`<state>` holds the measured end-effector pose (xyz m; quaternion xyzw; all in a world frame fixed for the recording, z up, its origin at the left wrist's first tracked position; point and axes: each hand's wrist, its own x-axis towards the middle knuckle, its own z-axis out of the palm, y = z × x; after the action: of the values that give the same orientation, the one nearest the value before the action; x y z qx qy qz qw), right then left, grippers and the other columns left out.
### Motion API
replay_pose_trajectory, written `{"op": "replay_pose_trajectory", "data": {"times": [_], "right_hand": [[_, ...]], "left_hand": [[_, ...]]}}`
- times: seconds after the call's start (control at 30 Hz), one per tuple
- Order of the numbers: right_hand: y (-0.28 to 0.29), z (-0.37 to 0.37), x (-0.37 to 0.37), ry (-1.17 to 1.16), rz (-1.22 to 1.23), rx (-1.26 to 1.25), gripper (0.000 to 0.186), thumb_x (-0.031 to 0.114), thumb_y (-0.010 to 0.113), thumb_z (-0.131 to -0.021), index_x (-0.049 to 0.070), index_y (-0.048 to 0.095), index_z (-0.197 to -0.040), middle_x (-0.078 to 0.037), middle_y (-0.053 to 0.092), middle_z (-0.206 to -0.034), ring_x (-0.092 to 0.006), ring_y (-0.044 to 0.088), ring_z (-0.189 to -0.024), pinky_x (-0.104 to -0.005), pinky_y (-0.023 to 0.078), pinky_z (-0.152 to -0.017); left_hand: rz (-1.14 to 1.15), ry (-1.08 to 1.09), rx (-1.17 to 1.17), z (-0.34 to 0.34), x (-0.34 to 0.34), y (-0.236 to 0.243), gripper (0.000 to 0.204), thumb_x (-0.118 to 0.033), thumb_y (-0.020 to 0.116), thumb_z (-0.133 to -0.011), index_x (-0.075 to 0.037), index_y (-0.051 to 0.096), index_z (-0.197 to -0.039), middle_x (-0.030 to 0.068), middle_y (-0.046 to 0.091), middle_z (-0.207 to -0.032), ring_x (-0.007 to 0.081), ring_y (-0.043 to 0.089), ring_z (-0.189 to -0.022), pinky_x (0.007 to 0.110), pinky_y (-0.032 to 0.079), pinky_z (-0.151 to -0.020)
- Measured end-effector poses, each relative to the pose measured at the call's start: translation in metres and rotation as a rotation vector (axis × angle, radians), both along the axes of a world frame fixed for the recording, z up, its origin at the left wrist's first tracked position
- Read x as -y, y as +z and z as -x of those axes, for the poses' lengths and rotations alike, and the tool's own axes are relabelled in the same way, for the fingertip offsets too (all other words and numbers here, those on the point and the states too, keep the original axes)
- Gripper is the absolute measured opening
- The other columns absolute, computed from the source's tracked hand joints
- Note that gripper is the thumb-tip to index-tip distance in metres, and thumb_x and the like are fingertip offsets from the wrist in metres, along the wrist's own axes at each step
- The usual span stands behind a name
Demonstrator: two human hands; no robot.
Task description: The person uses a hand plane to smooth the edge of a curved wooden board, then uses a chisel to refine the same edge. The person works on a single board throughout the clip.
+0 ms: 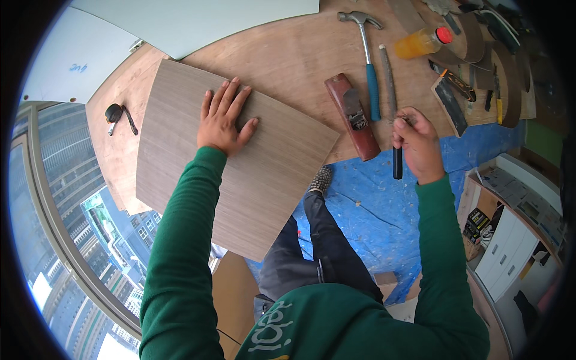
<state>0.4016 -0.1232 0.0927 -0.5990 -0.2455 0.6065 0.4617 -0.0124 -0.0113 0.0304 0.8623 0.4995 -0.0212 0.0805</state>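
Observation:
My left hand (225,120) lies flat with spread fingers on a brown wood-grain panel (240,174). The panel sits askew on the plywood workbench (282,66), its near corner jutting past the front edge. At the right, the curled fingers of my right hand (414,141) close around a long file (388,78) where its blade meets the black handle. The blade points away from me over the bench; the handle hangs out past the edge. Left of the file are a reddish wooden hand plane (352,117) and a claw hammer (365,54) with a teal grip.
A tape measure (114,113) rests at the bench's left. Far right hold a red-capped bottle (423,42), a sanding block (450,107), a utility knife (459,86) and edging strips (509,90). White panels (228,21) stand behind. Blue sheeting (360,201) covers the floor; a window (72,156) is left.

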Motion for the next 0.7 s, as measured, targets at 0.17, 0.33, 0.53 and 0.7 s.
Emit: {"op": "replay_pose_trajectory", "data": {"times": [0.17,0.33,0.53,0.7], "right_hand": [[0.026,-0.075,0.044,0.114,0.087,0.199,0.02,0.01,0.071,-0.093,0.003,0.062,-0.11,-0.002,0.061,-0.088,-0.0115,0.056,-0.077,-0.0277,0.046,-0.069],[-0.009,-0.127,0.08,0.32,0.249,0.936,0.037,0.005,0.07,-0.086,0.0,0.063,-0.122,-0.009,0.066,-0.102,-0.0204,0.064,-0.093,-0.0348,0.052,-0.083],[-0.004,-0.079,0.04,0.148,-0.091,1.168,0.032,0.003,0.068,-0.09,-0.001,0.068,-0.121,-0.012,0.066,-0.11,-0.0261,0.066,-0.101,-0.0378,0.053,-0.088],[-0.015,0.021,0.009,0.436,-0.419,1.035,0.03,0.006,0.07,-0.093,-0.002,0.069,-0.122,-0.014,0.063,-0.103,-0.0327,0.063,-0.094,-0.0387,0.053,-0.084]], "left_hand": [[-0.004,-0.003,-0.006,-0.001,0.0,0.0,0.071,-0.056,0.054,-0.099,-0.026,0.038,-0.162,0.0012,0.03,-0.172,0.0216,0.021,-0.161,0.049,0.01,-0.133],[-0.003,-0.005,-0.021,-0.001,0.001,0.0,0.071,-0.058,0.052,-0.101,-0.026,0.037,-0.163,0.0013,0.029,-0.172,0.0214,0.021,-0.161,0.048,0.009,-0.134],[-0.008,-0.014,0.015,-0.001,0.0,-0.001,0.071,-0.051,0.056,-0.099,-0.024,0.039,-0.162,0.0037,0.031,-0.171,0.0251,0.023,-0.16,0.05,0.011,-0.133],[-0.02,-0.02,-0.033,-0.001,-0.001,0.0,0.071,-0.058,0.051,-0.101,-0.026,0.037,-0.163,0.0018,0.029,-0.172,0.0218,0.022,-0.161,0.048,0.009,-0.133]]}}
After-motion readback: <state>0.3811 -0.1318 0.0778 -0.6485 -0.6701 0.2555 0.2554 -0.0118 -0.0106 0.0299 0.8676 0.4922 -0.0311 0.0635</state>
